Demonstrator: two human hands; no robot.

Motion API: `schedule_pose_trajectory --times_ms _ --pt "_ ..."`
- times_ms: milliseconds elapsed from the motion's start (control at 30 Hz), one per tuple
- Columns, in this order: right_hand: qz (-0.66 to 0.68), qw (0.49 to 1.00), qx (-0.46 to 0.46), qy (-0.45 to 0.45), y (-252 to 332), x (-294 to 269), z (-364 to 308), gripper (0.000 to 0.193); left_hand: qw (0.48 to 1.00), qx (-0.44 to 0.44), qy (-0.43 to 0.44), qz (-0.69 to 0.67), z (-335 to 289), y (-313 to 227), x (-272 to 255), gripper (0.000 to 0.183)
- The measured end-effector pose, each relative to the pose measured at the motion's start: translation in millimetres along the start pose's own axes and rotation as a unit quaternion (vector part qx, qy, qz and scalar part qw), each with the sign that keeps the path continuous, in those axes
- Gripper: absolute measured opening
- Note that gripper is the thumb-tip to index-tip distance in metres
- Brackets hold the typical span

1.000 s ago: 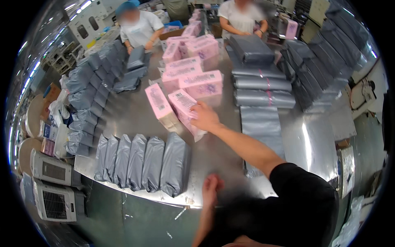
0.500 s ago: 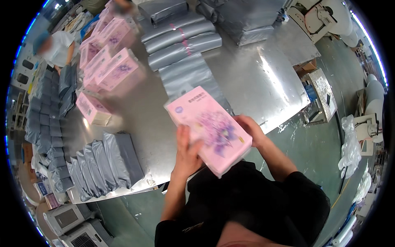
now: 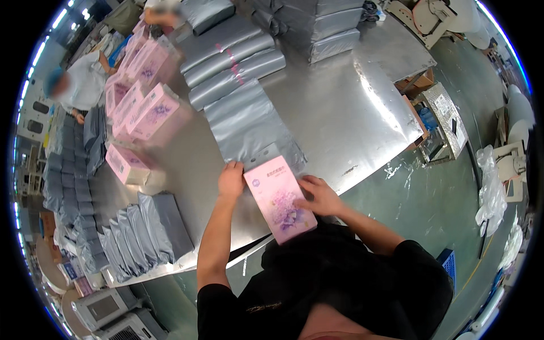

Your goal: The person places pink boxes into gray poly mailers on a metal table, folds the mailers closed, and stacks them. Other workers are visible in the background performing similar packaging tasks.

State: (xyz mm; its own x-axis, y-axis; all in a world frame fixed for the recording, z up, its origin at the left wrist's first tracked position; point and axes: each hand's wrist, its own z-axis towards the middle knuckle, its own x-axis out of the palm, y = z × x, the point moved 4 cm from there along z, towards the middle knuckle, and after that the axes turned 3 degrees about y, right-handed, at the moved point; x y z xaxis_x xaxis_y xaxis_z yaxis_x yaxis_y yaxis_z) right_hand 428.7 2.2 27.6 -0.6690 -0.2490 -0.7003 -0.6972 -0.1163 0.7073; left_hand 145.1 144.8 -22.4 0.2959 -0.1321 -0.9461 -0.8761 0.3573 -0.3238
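A pink tissue pack [image 3: 279, 195] with a purple flower print lies tilted before my body, its far end over the near edge of a grey plastic bag [image 3: 246, 122]. My right hand [image 3: 322, 196] grips the pack's right side, its thumb over the top face. At the bag's near left corner is my left hand [image 3: 231, 180], fingers closed at the edge beside the pack; their hold is partly hidden. That bag lies flat on the metal table [image 3: 334, 107], its punched strip showing just past the pack.
More pink packs [image 3: 156, 113] stand on the left. Filled grey parcels [image 3: 161, 226] line the near left edge. Bundled grey bags [image 3: 238, 71] lie farther off, by stacked bags [image 3: 334, 37]. A co-worker [image 3: 85, 82] stands at far left. A metal-sided cabinet [image 3: 447, 122] is beyond the right edge.
The pink pack has come down and away from me to the bag's near edge, turning more upright in view. My left hand has left the pack for the bag's corner; my right keeps hold.
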Motion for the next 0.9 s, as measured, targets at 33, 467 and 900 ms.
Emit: schedule_pose_trajectory --times_ms 33,467,900 --pt "0.115 0.993 0.030 0.014 -12.3 -6.0 16.5 0.057 1.000 -0.009 0.014 -0.003 0.9 3.8 0.9 0.026" --pt "-0.243 0.921 -0.236 -0.194 -3.9 -19.8 122.7 0.010 0.972 0.017 -0.216 -0.092 -55.8 -27.1 -38.7 0.012" --pt "-0.115 0.973 -0.161 -0.117 -25.8 10.6 122.7 0.020 0.934 -0.159 -0.132 -0.292 -43.2 -17.2 -2.4 0.020"
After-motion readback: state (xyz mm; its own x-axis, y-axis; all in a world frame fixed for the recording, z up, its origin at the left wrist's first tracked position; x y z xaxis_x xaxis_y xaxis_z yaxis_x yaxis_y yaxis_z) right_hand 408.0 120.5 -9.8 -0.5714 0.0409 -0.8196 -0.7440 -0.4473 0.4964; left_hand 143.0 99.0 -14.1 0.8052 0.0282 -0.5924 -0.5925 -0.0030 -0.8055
